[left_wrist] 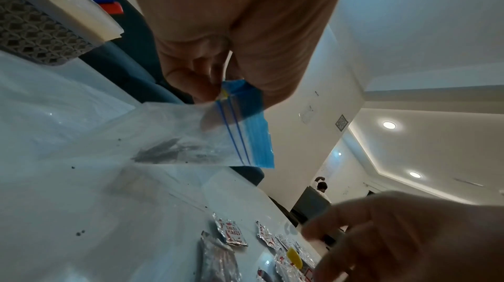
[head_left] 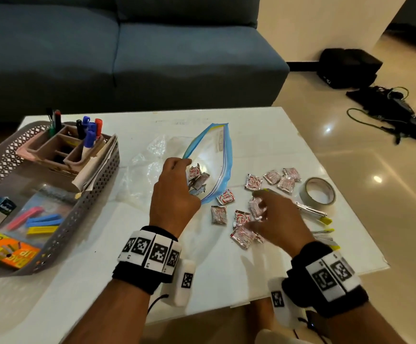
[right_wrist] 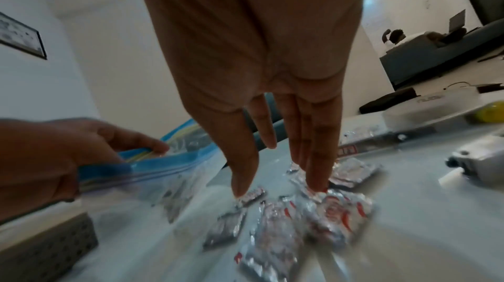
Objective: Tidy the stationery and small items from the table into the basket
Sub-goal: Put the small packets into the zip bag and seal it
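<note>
Bagging sachets (head_left: 243, 217): left hand (head_left: 174, 194) pinches the zip bag (head_left: 214, 155) open, right hand (head_left: 280, 219) reaches flat-fingered; next, gather some.

Basket (head_left: 95, 194) left of zip bag (head_left: 216, 157); sachets (head_left: 271, 181) right, on table (head_left: 102, 281).

The foil sachets (left_wrist: 232, 232) read "CHILLI FLAKES"; the orange box (head_left: 5, 252) in the basket (head_left: 87, 202) shows "5900".

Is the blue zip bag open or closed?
Open. The left hand pinches the zip bag by one lip, its mouth gapes wide, and packets lie inside.
</note>
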